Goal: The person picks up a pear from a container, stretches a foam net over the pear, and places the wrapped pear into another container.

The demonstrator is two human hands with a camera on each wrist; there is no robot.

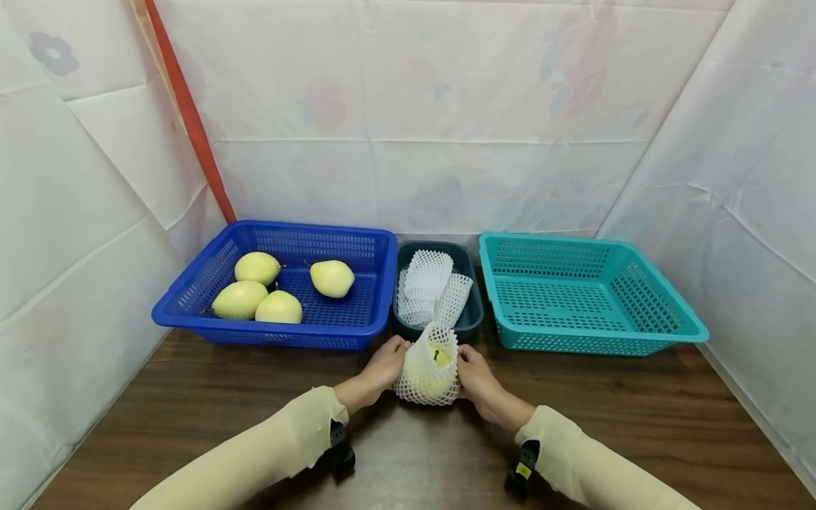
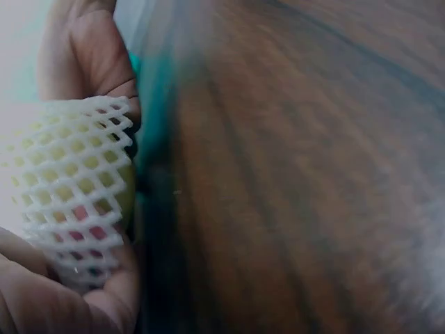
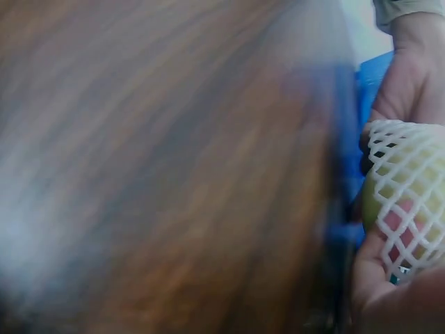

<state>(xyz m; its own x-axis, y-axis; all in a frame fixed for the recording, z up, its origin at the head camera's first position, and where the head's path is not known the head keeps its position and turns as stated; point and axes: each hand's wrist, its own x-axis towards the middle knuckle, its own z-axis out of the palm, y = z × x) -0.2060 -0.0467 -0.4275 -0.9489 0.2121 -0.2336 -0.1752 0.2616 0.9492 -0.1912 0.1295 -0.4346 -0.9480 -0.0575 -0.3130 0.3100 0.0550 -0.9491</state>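
A pale yellow-green pear sits inside a white foam net sleeve, its dark stem showing through the sleeve's mouth. My left hand grips the sleeve's left side. On the opposite side my right hand pinches the sleeve's edge. In the left wrist view the netting stretches between both hands, with fingertips showing pink through its mesh. The right wrist view has the same net around the pear, with the thumb along its edge. Part of the pear's underside shows bare of netting in both wrist views.
Several pears lie in the blue basket at left. A small dark bin behind the hands holds more foam net sleeves. At right stands a teal basket with nothing in it. All rest on a brown wooden table.
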